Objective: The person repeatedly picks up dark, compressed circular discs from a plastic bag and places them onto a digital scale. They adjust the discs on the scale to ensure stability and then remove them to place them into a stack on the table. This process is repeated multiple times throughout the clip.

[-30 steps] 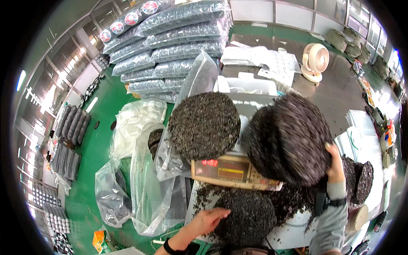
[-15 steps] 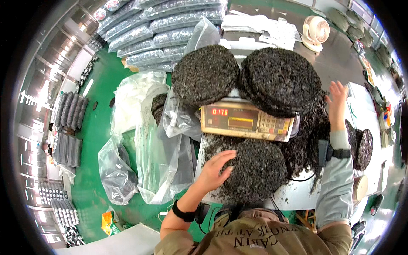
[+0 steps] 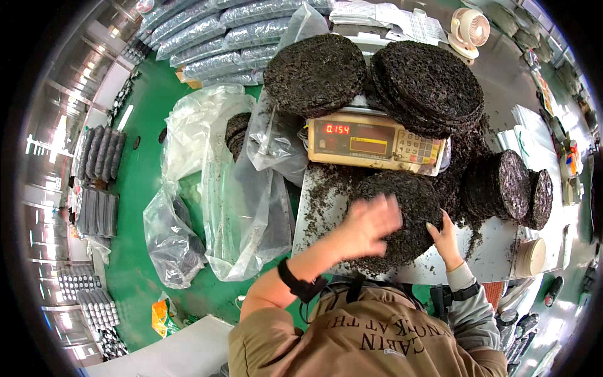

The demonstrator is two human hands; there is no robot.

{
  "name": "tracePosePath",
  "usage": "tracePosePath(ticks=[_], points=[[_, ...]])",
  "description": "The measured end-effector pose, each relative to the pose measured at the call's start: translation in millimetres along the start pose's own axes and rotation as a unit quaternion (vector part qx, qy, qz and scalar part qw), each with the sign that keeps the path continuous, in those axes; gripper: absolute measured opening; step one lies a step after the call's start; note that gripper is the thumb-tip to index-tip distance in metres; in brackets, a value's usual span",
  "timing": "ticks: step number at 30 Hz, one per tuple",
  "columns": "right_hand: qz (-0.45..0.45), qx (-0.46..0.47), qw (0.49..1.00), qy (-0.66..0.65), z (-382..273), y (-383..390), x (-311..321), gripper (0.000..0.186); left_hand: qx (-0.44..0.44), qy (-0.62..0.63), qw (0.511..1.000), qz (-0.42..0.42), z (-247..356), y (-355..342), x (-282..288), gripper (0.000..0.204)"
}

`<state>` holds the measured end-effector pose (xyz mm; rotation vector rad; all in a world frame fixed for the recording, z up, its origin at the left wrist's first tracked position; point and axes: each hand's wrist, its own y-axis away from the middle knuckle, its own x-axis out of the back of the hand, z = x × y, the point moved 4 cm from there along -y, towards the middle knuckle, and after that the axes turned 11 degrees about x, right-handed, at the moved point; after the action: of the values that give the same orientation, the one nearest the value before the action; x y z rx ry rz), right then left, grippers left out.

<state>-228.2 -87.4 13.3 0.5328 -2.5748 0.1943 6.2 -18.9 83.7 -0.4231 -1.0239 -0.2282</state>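
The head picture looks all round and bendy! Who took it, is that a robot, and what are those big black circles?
No robot here! A person wears a wide fisheye camera on their head, looking down, so straight edges bend near the rim. The arms you see are the person's own.

On the pale table, a dark, crumbly-looking disc lies flat. The right hand touches its right edge. The left hand is over its left side, too blurry to tell if it touches. Neither hand is lifting anything.

Beyond the disc is a beige scale with a red glowing display. More dark discs sit behind that display, and dark crumbs are scattered around. I can't tell what the discs are made of.
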Motion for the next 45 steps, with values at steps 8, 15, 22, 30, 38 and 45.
tracePosePath(ticks=[8,15,22,30,38,45], points=[[0.054,-0.046,0.994,-0.082,-5.9,-0.6,0.3,0.051,0.286,-0.203,0.912,0.215,-174.9,-79.7,150.8,0.056],[0.116,-0.024,0.943,-0.31,-46.9,-5.5,12.7,0.036,0.175,-0.13,0.932,0.289,-122.7,-74.5,149.6,0.044],[0.132,-0.034,0.868,-0.477,-86.6,-23.6,14.8,0.037,0.351,0.635,0.687,0.039,-56.4,-6.9,66.5,0.059],[0.127,0.026,0.895,-0.426,-60.9,-29.1,25.4,0.035,0.201,0.482,0.763,0.38,-50.5,-43.3,192.1,0.037],[0.111,-0.05,0.983,-0.14,10.8,1.1,8.8,0.036,0.049,-0.089,0.982,0.16,-48.3,-66.6,124.6,0.065],[0.022,-0.08,0.996,-0.025,18.2,18.4,-18.5,0.056,0.098,-0.022,0.976,-0.191,1.2,30.5,-59.0,0.086]])
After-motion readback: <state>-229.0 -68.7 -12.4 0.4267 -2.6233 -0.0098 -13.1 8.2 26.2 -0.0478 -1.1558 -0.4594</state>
